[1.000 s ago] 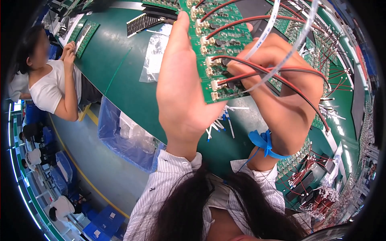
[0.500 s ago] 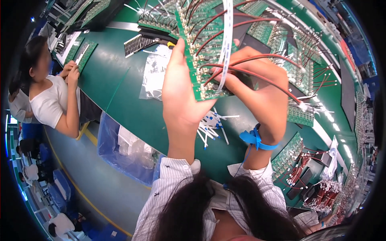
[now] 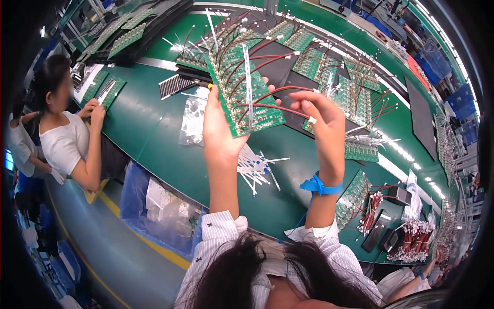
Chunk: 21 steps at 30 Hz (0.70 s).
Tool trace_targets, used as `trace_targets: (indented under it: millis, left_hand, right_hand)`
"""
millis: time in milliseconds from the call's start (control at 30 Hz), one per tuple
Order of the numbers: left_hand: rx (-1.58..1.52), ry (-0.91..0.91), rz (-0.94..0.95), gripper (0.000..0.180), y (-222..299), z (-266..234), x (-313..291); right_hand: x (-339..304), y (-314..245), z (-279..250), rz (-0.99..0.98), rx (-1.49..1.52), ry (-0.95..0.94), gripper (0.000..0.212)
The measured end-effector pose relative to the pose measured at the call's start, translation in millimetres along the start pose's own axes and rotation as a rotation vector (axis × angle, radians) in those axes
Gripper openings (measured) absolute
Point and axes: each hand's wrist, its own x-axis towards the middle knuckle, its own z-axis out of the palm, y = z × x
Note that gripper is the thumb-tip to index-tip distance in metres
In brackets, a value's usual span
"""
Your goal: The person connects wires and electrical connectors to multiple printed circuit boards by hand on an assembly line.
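Note:
My left hand (image 3: 221, 136) is closed on the left and lower edge of a green circuit board (image 3: 267, 119), held tilted above the bench. Several red-and-black cables (image 3: 272, 63) with white plugs arch off the board. A white flat ribbon cable (image 3: 248, 72) runs along its length. To the right of the board, my right hand (image 3: 329, 129) has its fingers loosely bent and its thumb apart from them. Two cable ends lie close to those fingers, one white plug (image 3: 312, 121) beside the thumb; I see no grip on them. A blue wrist strap (image 3: 320, 185) circles my right wrist.
Loose white ribbon cables (image 3: 252, 167) lie on the green bench (image 3: 170, 139) below the board. Wired boards (image 3: 355, 98) sit behind. Bundled cables (image 3: 411, 242) and a black box (image 3: 399, 194) are at right. A co-worker (image 3: 72, 129) handles another board at left, near a blue plastic-lined bin (image 3: 139, 206).
My right hand has drawn back from the board's lower end to the right, its fingers loosening. The held board appears lower and farther off, still in my left hand.

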Motion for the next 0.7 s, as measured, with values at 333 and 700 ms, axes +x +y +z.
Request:
trace_targets:
  millis: [333,700]
  left_hand:
    - [0.086,-0.099,0.005,0.055,9.9,-0.4,-18.6]
    - [0.119,-0.013,-0.006,0.051,-2.6,27.6,-34.1]
  right_hand:
    - [-51.7,-34.6,-6.2,-0.021,0.191,-0.257,0.028]
    - [-34.8,-10.5,5.5,-0.217,-0.232,0.028,0.012]
